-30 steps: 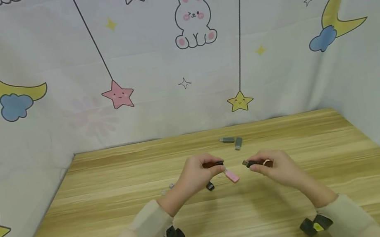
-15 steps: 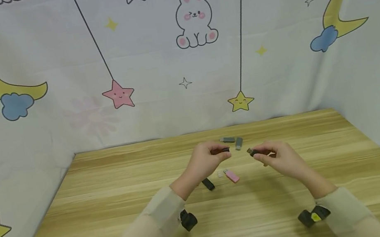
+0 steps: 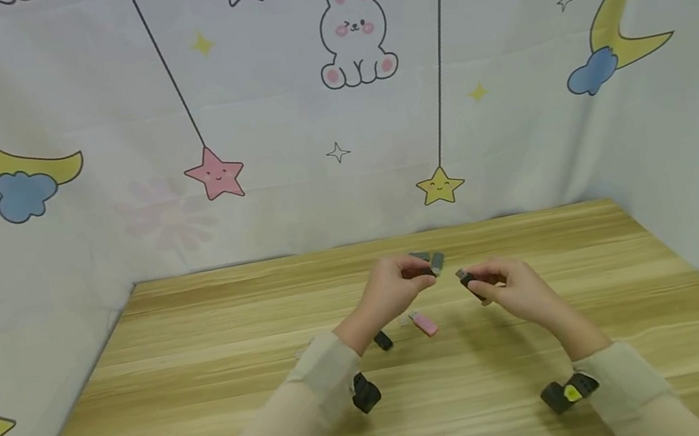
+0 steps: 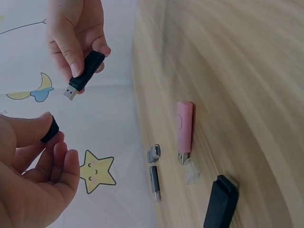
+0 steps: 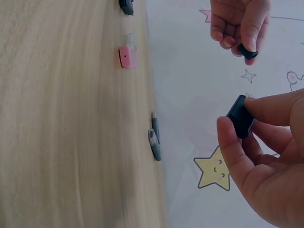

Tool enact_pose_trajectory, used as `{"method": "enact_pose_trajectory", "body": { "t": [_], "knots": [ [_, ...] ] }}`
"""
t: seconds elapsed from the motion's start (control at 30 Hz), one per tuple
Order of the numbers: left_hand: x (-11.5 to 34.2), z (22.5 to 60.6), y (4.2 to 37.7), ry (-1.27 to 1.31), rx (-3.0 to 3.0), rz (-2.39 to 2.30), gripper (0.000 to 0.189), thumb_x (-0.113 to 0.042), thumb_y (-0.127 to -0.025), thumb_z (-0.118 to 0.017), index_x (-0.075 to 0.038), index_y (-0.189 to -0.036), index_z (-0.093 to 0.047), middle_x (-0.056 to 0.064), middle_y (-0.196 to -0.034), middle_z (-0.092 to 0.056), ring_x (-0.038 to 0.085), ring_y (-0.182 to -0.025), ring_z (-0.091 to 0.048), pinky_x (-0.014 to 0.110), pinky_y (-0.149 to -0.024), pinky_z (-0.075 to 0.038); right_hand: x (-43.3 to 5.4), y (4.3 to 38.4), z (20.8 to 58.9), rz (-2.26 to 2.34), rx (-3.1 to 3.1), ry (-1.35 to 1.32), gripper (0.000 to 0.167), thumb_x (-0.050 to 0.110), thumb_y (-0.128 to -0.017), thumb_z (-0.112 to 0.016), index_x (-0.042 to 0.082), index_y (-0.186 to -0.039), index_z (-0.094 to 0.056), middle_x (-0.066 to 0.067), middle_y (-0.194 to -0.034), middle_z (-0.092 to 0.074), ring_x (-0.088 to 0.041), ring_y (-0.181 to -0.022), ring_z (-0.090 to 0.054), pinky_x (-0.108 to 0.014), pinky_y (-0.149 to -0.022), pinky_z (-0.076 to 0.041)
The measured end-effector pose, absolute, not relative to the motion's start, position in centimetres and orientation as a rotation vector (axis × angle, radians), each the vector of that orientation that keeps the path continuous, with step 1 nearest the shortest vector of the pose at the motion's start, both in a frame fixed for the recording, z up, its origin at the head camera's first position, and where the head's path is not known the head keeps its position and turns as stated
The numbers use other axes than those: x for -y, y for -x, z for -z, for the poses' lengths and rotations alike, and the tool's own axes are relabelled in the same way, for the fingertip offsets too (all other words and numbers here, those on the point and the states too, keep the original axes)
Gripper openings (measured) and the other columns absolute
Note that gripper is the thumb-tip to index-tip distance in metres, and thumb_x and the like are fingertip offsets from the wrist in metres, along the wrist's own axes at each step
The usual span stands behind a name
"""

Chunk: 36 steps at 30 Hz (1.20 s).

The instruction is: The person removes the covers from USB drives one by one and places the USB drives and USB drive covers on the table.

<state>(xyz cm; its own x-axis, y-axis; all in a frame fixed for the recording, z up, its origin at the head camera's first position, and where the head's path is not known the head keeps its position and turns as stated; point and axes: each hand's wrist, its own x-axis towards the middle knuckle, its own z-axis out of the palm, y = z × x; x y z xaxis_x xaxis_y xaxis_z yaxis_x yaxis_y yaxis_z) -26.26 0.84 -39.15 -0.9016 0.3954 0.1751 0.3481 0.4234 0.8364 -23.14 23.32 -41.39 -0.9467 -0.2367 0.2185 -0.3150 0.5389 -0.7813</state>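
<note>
Logging from my end: left hand (image 3: 394, 286) pinches a black cap (image 4: 51, 131); right hand (image 3: 513, 289) grips the black USB stick (image 4: 90, 65) by its body, probably to leave its plug (image 4: 70, 92) clear.

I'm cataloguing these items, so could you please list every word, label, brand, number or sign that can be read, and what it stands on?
There are no readable words, brands, numbers or signs.
Held black stick, black cap, pink stick, grey sticks: no lettering can be made out.
Yellow patch on the right wrist camera: too small to tell.
Backdrop: drawings, no lettering.
</note>
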Motion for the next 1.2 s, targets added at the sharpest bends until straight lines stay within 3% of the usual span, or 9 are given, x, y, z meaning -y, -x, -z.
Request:
{"method": "enact_pose_trajectory", "body": {
  "t": [0.27, 0.5, 1.2],
  "knots": [
    [-1.7, 40.3, 27.0, -0.654, -2.610, -1.476, 0.022, -0.014, -0.088, -0.072, -0.005, -0.108, -0.072, 0.004, -0.098, -0.070, 0.015, -0.089, -0.064, 0.027, -0.073, -0.053, -23.5, 23.7, 41.9, -1.498, 2.713, -0.432, 0.030, 0.007, -0.096, -0.059, -0.011, -0.120, -0.060, -0.022, -0.106, -0.065, -0.022, -0.084, -0.064, -0.038, -0.073, -0.057],
    [-2.6, 41.3, 27.6, -0.671, -2.647, -1.429, 0.013, -0.011, -0.085, -0.074, -0.005, -0.096, -0.074, 0.004, -0.089, -0.070, 0.011, -0.080, -0.060, 0.024, -0.070, -0.050, -23.9, 24.4, 42.7, -1.563, 2.743, -0.370, 0.031, 0.007, -0.096, -0.059, -0.014, -0.119, -0.058, -0.024, -0.108, -0.065, -0.022, -0.087, -0.065, -0.035, -0.074, -0.057],
    [-3.9, 43.3, 29.0, -0.594, -2.659, -1.266, 0.009, -0.008, -0.083, -0.075, -0.003, -0.089, -0.075, 0.004, -0.090, -0.070, 0.012, -0.082, -0.060, 0.024, -0.075, -0.052, -24.1, 25.5, 44.7, -1.554, 2.922, -0.164, 0.032, 0.008, -0.092, -0.062, -0.013, -0.115, -0.060, -0.018, -0.102, -0.066, -0.013, -0.075, -0.061, -0.029, -0.066, -0.055]
  ]
}}
